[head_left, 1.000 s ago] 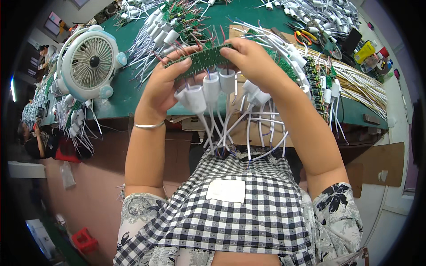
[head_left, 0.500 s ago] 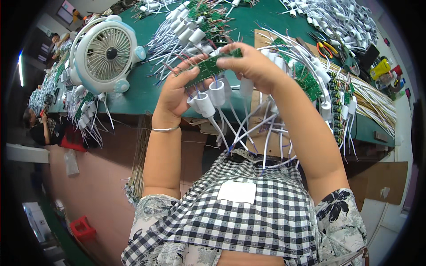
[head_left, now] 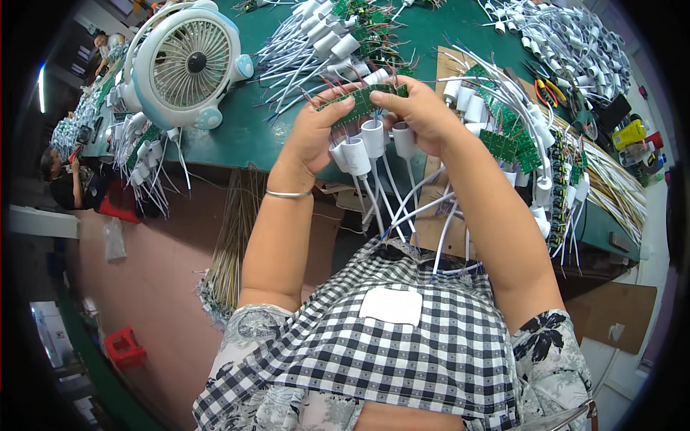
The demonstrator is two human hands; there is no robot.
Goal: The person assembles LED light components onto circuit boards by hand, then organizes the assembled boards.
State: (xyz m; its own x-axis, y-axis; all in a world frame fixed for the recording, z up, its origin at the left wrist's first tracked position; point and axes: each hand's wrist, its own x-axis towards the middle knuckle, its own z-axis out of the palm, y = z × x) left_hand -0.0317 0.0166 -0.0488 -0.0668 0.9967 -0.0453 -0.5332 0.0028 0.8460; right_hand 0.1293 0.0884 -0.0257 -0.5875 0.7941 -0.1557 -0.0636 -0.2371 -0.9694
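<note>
Between both hands a green circuit board strip (head_left: 363, 103) is held up over the table's near edge. My left hand (head_left: 321, 129) is closed on its left end, thumb on top. My right hand (head_left: 417, 111) pinches the right end, its thumb pressed on the board's face. Several white cylindrical caps (head_left: 355, 155) hang below the strip by thin wires, and white cables (head_left: 392, 197) run from them down toward my lap. Red wire ends stick up behind the board. The fingers beneath the strip are partly hidden.
A white and pale-blue fan (head_left: 192, 65) stands at left on the green table (head_left: 251, 147). Piles of white caps and cables lie at the back and right, with more green boards (head_left: 503, 146). Pliers (head_left: 550, 92) lie at right. A red stool (head_left: 125, 348) stands on the floor; people sit far left.
My right hand has come down onto the right end of the board, which now lies more level. The view has shifted, so the fan and table appear further right.
</note>
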